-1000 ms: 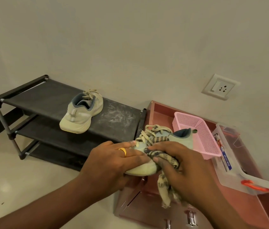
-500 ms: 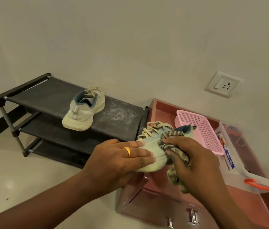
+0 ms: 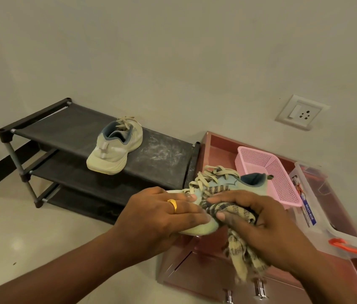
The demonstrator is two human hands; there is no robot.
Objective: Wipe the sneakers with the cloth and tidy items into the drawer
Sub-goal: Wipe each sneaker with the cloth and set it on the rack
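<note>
Right hand has just dragged the cloth back down the side of the held sneaker. Half a second ago the wad sat higher, up by the laces and collar. Now it is lower, on the mid side near the toe, about where it was a second ago. So this reads as one back-and-forth rub, and wiping of this shoe is underway, not finished.

Hands are close together, both on the same shoe. Left hand grips the toe end, fingers laid over the top, ring showing, same hold as in both earlier frames. Right hand has its fingers curled round the bunched checked cloth and presses it to the shoe, with a loose tail hanging below the palm.

The held sneaker is in the air over the front left corner of the reddish drawer unit, just in front of the pink basket. The second sneaker sits on the top shelf of the shoe rack, heel toward me, unmoved. The clear plastic box lies on the unit beside the basket, also unmoved.

The view has shifted a little across the frames. The drawer fronts look closed, so tidying appears not started.
</note>
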